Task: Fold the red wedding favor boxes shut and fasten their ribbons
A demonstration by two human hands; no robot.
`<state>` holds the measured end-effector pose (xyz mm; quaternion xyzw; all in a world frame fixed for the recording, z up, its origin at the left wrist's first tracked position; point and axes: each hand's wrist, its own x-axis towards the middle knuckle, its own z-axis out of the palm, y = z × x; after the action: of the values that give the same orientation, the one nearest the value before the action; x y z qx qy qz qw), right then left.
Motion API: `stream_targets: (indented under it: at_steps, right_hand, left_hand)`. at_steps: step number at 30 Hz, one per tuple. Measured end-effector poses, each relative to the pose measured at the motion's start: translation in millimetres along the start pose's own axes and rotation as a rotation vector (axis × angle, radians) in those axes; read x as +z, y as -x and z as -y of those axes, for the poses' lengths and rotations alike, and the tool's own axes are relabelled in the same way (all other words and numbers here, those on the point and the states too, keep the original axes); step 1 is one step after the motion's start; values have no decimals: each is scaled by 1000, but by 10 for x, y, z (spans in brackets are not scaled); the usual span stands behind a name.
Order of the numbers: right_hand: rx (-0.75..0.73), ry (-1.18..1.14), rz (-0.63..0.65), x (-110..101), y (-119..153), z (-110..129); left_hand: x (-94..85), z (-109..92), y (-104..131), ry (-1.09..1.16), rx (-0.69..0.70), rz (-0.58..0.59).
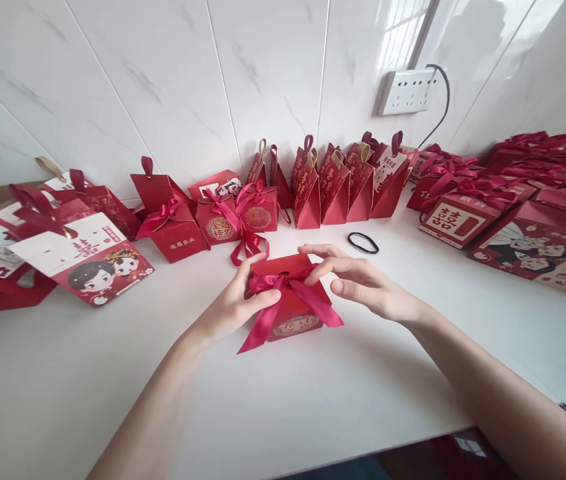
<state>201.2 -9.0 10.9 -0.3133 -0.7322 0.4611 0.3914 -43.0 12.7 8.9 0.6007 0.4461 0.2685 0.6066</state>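
A small red gift box (295,319) with a gold medallion on its front stands on the white table before me. A dark pink ribbon (287,283) is tied in a bow at its top, with two tails hanging down the front. My left hand (235,303) grips the box's left side, thumb on the ribbon and fingers partly hidden behind. At the right, my right hand (363,280) has its fingers apart, with fingertips at the upper right edge of the box and ribbon. Whether those fingertips press on it I cannot tell.
Several red gift boxes (177,233) line the back of the white table (163,407), with taller triangular ones (307,193) by the tiled wall. More boxes (455,217) are piled at right. A black hair tie (363,243) lies beyond my right hand. A power strip (407,92) hangs on the wall.
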Motion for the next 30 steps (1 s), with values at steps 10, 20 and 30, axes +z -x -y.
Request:
stream_targets:
  at_steps: [10, 20, 30]
  right_hand:
    - [31, 5, 9, -39, 12, -115]
    - [48, 161, 54, 66, -24, -267]
    - [-24, 175, -71, 118, -55, -266]
  left_hand:
    - [41, -32, 14, 39, 15, 12]
    - [25, -24, 28, 9, 24, 15]
    - [20, 34, -15, -13, 212, 34]
